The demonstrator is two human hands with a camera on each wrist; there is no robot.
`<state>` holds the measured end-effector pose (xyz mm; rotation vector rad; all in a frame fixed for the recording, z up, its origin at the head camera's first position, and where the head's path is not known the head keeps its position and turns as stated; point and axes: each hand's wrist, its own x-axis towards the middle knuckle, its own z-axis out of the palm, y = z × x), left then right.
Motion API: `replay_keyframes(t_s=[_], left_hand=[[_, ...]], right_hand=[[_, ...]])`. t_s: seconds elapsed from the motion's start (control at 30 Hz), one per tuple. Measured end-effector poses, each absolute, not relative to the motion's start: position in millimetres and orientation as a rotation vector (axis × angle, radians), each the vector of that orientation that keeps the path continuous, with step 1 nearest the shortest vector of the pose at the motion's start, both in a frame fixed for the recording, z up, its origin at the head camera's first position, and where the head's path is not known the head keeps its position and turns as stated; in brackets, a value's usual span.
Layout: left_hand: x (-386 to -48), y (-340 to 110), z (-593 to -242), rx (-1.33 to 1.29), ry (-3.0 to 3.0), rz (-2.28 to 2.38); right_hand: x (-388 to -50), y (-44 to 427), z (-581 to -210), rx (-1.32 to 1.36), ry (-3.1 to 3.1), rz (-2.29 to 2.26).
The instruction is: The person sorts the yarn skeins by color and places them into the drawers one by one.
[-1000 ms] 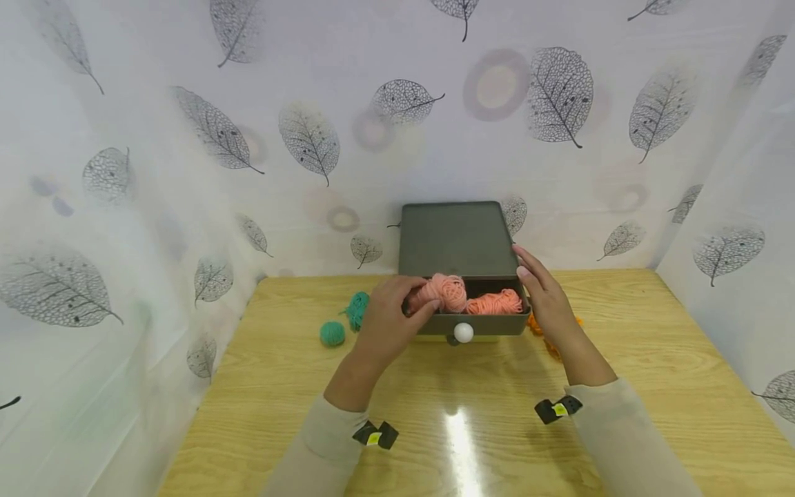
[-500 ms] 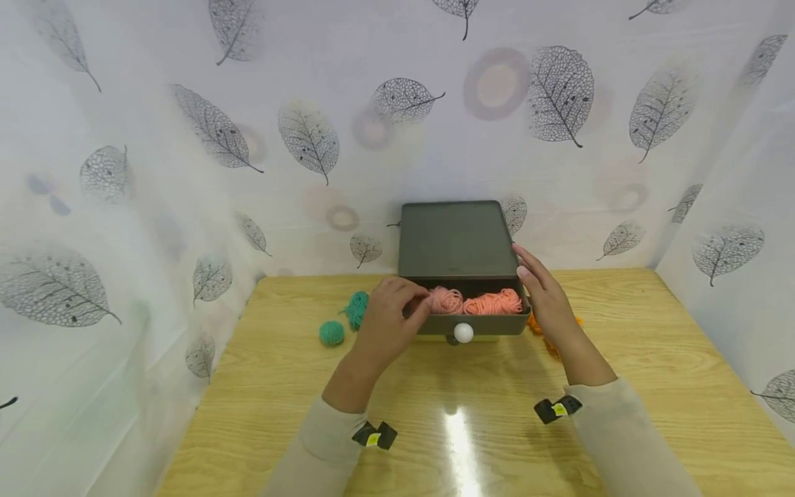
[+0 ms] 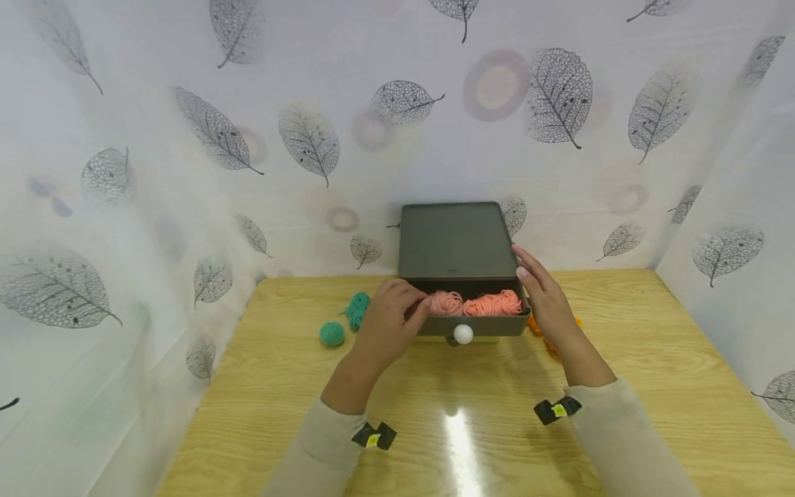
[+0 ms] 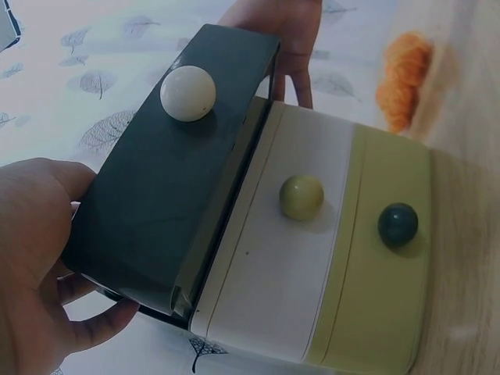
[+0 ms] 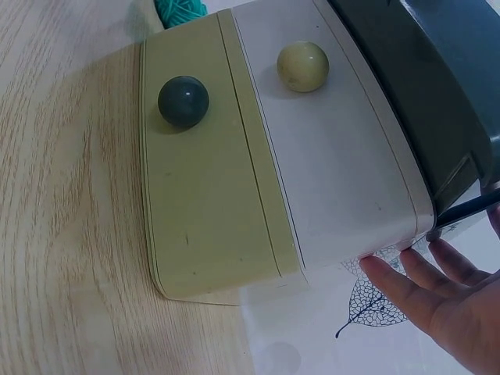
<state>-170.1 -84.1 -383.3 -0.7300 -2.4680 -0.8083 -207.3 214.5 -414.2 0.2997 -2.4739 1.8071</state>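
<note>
On a wooden table (image 3: 310, 428), a small dark-topped cabinet (image 3: 456, 238) has its top drawer (image 3: 497, 326) pulled out, its white knob (image 3: 462, 334) toward the viewer. A second ago a pink yarn ball (image 3: 446, 304) was raised above the drawer's rim in the left hand (image 3: 388, 321); now it lies down inside, just beside a coral yarn bundle (image 3: 494, 304). That placing looks done, or nearly so.

The left hand's fingers bend about the drawer's left front corner — whether they have let go of the pink yarn ball or pinch something inside, I cannot tell. The right hand (image 3: 548, 304) has its fingers extended, holding nothing, the tips resting against the cabinet's right side, as if steadying it.

The pink yarn ball is loosely wound and rounded, paler than the coral yarn bundle, which is longer, with strands running lengthwise. Its left end is hidden by the left hand.

Below the open drawer are a white drawer (image 4: 266, 258) and a yellow-green drawer (image 4: 375, 305), both closed. A green yarn ball (image 3: 332, 334) and a green yarn bundle (image 3: 357, 310) lie left of the cabinet; orange yarn (image 4: 405, 74) lies to its right.
</note>
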Motion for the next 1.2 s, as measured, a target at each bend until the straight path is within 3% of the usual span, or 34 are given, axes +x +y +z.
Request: replay_keyframes(t_s=[1.2], left_hand=[[-159, -101, -397, -0.497, -2.255, -1.262]], right_hand=[[-190, 216, -420, 0.263, -2.482, 1.779]])
